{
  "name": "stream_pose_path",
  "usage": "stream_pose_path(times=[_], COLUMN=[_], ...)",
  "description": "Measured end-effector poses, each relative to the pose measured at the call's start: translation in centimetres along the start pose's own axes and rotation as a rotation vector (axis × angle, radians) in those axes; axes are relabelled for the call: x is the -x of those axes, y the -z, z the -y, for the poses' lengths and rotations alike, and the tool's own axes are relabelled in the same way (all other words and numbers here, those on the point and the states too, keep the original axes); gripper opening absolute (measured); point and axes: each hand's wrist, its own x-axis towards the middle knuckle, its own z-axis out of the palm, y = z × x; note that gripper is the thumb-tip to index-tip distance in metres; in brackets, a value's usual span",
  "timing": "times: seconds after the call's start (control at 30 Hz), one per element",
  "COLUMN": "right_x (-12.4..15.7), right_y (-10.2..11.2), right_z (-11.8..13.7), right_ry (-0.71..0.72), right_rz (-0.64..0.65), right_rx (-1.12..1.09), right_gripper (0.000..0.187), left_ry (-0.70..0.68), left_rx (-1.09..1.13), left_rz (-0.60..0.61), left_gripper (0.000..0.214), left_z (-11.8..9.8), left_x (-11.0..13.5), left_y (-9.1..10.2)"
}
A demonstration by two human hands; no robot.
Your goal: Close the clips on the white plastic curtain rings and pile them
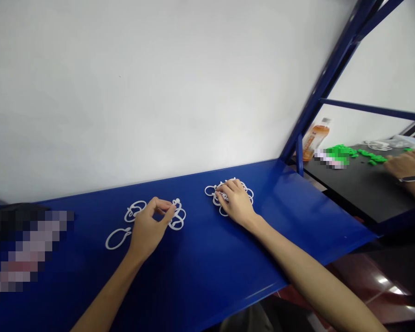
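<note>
My left hand (pixel 151 226) is closed, thumb and forefinger pinched together at the edge of a white looped plastic piece (pixel 177 223) with a small knob. To its left lie more white loops: a single ring with a little clasp-like end (pixel 115 240) and a curled cluster (pixel 129 213), partly behind the hand. Over a pile of white rings (pixel 210 190) rests my right hand (pixel 237 198), palm down, thumb apart from its bent fingers. The hand covers much of that pile, and whether a ring is under the fingertips is hidden.
The blue tabletop (pixel 207 263) meets a white wall. A blue metal frame (pixel 327 78) rises at the right. Beyond it, a black table (pixel 346 184) holds green pieces (pixel 371 157) and an orange-labelled bottle (pixel 316 138), beside another person's hands (pixel 406 166). A dark item (pixel 14 214) lies far left.
</note>
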Motion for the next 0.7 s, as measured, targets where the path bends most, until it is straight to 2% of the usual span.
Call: stream_pose_path(times=[0.1, 0.2, 0.33, 0.4, 0.57, 0.7], right_x=[0.4, 0.9, 1.4, 1.5, 1.5, 1.6], right_y=[0.5, 0.5, 0.0, -0.2, -0.1, -0.3], right_z=[1.5, 3.3, 4.5, 4.6, 4.2, 3.9], right_ry=[0.020, 0.053, 0.068, 0.040, -0.027, 0.014], right_rz=[0.045, 0.145, 0.244, 0.244, 0.187, 0.195], right_rx=[-0.152, -0.331, -0.442, -0.463, -0.501, -0.525], right_gripper=[0.017, 0.020, 0.019, 0.017, 0.016, 0.015], left_ry=[0.060, 0.114, 0.076, -0.004, -0.367, -0.466], left_rx=[0.181, 0.300, 0.328, 0.228, -0.194, -0.312], left_rz=[0.075, 0.185, 0.307, 0.339, 0.360, 0.354], left_gripper=[0.031, 0.034, 0.032, 0.030, 0.043, 0.037], left_z=[-0.3, -0.7, -1.2, -1.1, -0.1, 0.7], left_x=[0.3, 0.7, 1.4, 1.8, 2.6, 2.6], left_y=[-0.4, -0.9, -1.6, -2.0, -3.1, -3.6])
